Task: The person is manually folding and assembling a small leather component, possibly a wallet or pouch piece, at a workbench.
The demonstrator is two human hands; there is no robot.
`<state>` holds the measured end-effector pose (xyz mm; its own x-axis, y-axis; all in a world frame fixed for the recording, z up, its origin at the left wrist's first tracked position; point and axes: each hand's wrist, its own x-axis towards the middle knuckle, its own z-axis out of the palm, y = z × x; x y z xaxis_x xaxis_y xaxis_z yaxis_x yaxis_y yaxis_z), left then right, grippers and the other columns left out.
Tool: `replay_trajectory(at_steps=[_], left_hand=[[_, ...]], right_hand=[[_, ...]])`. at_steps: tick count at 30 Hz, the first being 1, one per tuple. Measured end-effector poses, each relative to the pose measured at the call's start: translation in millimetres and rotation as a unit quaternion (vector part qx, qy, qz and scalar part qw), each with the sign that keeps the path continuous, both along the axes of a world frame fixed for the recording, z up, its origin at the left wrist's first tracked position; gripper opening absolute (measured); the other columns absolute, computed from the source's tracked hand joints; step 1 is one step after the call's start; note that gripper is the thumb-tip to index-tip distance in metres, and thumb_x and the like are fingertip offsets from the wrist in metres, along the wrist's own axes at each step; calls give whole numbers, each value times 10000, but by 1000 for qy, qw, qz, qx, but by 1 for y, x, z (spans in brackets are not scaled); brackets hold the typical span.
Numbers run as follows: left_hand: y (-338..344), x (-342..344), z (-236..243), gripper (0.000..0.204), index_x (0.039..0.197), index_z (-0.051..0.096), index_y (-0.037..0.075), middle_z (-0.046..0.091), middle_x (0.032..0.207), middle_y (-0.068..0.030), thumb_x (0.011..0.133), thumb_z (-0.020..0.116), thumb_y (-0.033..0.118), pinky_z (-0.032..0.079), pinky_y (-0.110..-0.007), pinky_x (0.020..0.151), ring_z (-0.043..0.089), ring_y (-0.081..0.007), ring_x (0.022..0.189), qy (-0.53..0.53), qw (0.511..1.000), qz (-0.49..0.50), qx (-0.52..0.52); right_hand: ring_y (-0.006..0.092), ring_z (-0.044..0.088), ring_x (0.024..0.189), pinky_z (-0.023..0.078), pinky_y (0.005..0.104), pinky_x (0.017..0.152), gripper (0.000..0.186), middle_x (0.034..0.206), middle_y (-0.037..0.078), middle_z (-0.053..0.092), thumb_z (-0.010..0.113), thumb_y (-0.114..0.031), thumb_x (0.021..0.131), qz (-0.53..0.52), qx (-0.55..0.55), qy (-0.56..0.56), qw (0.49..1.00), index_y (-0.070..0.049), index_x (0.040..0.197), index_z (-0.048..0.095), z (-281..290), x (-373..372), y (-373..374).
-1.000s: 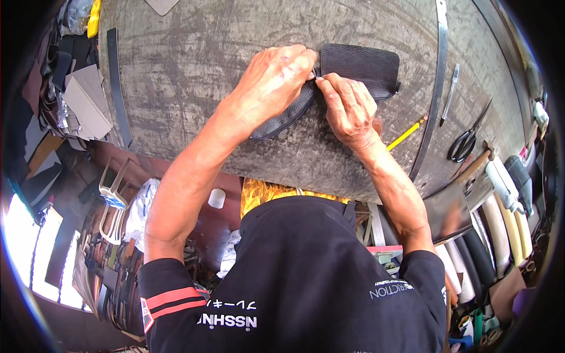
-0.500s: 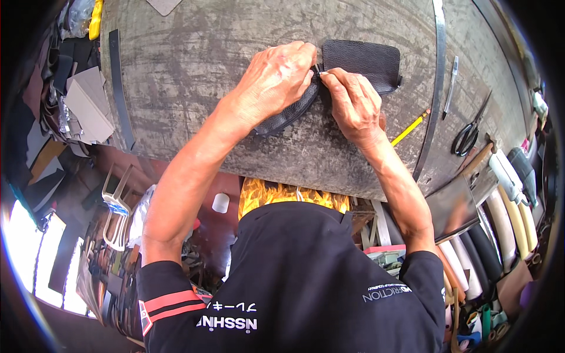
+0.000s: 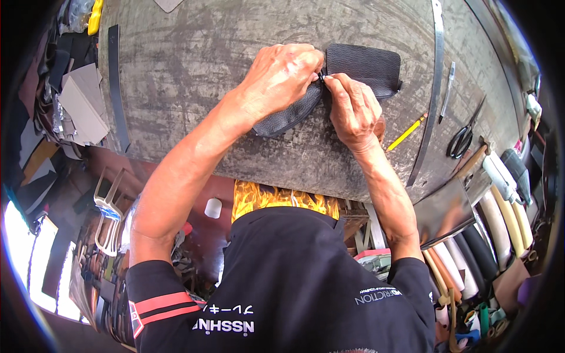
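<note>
beside the flat black piece (image 3: 363,70), the left hand (image 3: 286,73) and right hand (image 3: 355,112) narrowly pinch the curved black piece (image 3: 288,119), seemingly for steadying it.

The left fingers (image 3: 314,59) hide part of the curved black leather piece (image 3: 288,118).

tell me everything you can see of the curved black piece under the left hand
The curved black piece has a pebbled, leather-like surface and a rounded lower edge with a darker rim. It lies slantwise on the worn grey worktable, left of a rectangular black piece. The left hand covers its upper left part. At its upper right, that hand and the right hand pinch a small dark end; whether this belongs to it is unclear.
</note>
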<state>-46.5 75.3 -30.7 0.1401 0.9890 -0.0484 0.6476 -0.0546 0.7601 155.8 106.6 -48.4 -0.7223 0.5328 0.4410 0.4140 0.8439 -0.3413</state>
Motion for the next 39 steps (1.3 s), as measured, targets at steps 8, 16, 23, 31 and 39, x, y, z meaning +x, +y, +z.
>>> replay_trajectory(at_steps=[8, 16, 23, 31, 39], left_hand=[[3, 2, 11, 182, 920, 574, 26, 628, 806, -132, 820, 710, 95, 506, -440, 690, 648, -353, 809, -15, 999, 35, -35], [3, 8, 9, 176, 905, 563, 13, 615, 789, -165, 825, 700, 88, 498, -451, 700, 635, -372, 808, 16, 999, 28, -36], [3, 9, 3, 154, 905, 579, 10, 628, 790, -176, 866, 659, 136, 506, -459, 704, 642, -373, 809, 33, 999, 22, -24], [8, 13, 7, 147, 888, 618, 19, 652, 774, -192, 865, 652, 159, 523, -484, 689, 654, -394, 792, 54, 996, 63, -39], [15, 21, 13, 112, 855, 642, 4, 670, 824, -227, 841, 645, 115, 540, -493, 706, 664, -420, 833, 82, 990, 93, -70]], right_hand=[[225, 672, 845, 537, 331, 708, 263, 1008, 87, 664, 653, -48, 776, 0, -14, -2, 1000, -12, 1035, 669, 2, 1, 0], [225, 667, 832, 532, 332, 700, 257, 1002, 88, 662, 648, -59, 772, 0, -24, 10, 1000, -11, 1024, 669, 1, 2, 1], [219, 662, 824, 525, 324, 694, 243, 995, 79, 662, 646, -58, 776, -1, -24, -3, 1000, -23, 1015, 668, 3, 1, 2], [220, 642, 793, 527, 326, 689, 252, 962, 49, 647, 640, -20, 754, -2, -64, -37, 997, -60, 1003, 654, 18, -5, 8], [312, 636, 845, 526, 424, 700, 267, 877, 104, 570, 560, -7, 801, 80, -241, -161, 954, -79, 1054, 608, 47, -15, 40]])
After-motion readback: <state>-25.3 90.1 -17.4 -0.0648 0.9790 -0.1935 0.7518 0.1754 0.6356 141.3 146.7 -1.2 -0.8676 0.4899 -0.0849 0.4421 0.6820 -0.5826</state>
